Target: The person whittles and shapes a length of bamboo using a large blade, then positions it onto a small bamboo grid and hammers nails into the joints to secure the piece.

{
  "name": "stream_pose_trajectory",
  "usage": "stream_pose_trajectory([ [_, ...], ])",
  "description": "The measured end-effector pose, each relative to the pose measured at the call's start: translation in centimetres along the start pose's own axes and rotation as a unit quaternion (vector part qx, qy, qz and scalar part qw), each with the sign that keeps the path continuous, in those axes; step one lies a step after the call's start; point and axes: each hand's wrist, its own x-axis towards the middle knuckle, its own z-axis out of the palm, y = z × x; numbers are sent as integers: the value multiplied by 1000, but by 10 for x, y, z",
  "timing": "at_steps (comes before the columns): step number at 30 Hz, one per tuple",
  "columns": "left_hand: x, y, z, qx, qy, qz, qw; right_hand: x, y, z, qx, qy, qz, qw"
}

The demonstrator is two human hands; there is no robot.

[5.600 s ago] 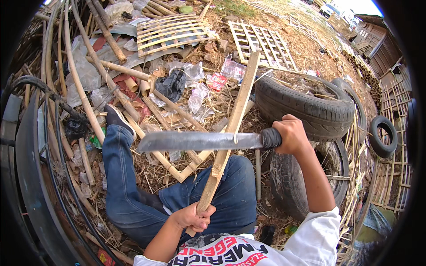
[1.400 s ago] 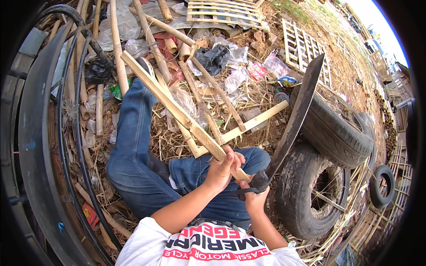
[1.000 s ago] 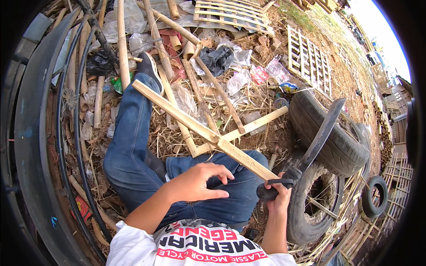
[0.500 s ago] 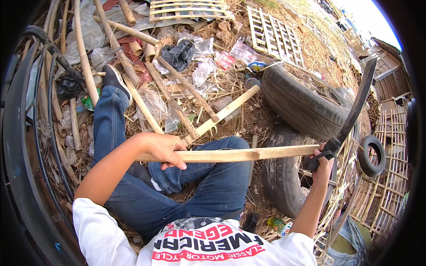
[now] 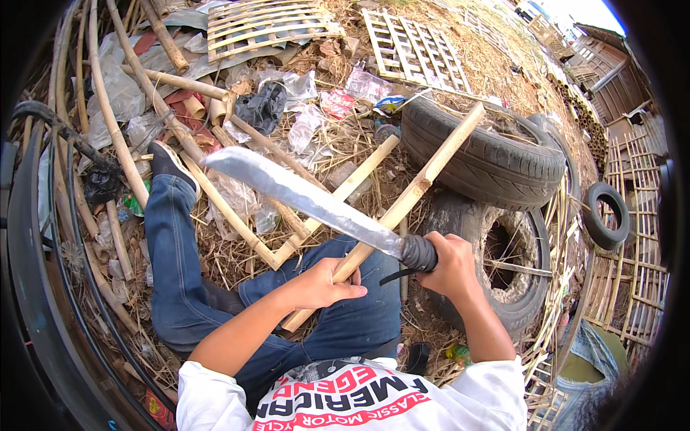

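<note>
My left hand (image 5: 321, 284) grips the lower part of a long split bamboo slat (image 5: 418, 188), which slants up to the right over my blue-jeaned legs toward a tyre. My right hand (image 5: 450, 263) holds the black handle of a long machete (image 5: 302, 199). Its grey blade reaches up and to the left, crossing in front of the slat just above my left hand. I sit on the ground with my left leg stretched out.
Two car tyres (image 5: 483, 153) lie stacked to my right, a small tyre (image 5: 606, 215) farther right. Bamboo poles (image 5: 115, 136), plastic litter, straw and woven bamboo panels (image 5: 267, 26) cover the ground ahead. A dark curved rim (image 5: 36, 287) runs along the left.
The machete, held raised at the far right half a second ago, has swung left across the slat. The slat has turned from level to slanting up to the right.
</note>
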Motion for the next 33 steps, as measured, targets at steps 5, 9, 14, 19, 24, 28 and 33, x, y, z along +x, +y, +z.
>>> stream_pose_trajectory([
  [5, -9, 15, 20, 21, 76, 68, 995, 19, 29, -2, -64, -61, -72, 994],
  [9, 0, 12, 25, 22, 101, 56, 993, 26, 39, -5, -59, -44, -80, 994],
  [14, -5, 16, 28, 1, 107, 47, 993, 36, 52, -19, -98, -49, -80, 991],
  [19, -6, 12, 35, -41, 99, 46, 993, 34, 62, -23, -101, -53, -94, 989],
  [24, -1, 10, 36, -10, 128, 8, 992, 24, 42, -7, -136, -68, -38, 988],
  [28, 3, -1, 41, -21, 146, 101, 984, 15, -5, -2, -72, -91, -52, 992],
  [33, 2, 2, 35, -52, 127, 7, 991, 31, 49, -7, -168, -49, -13, 984],
])
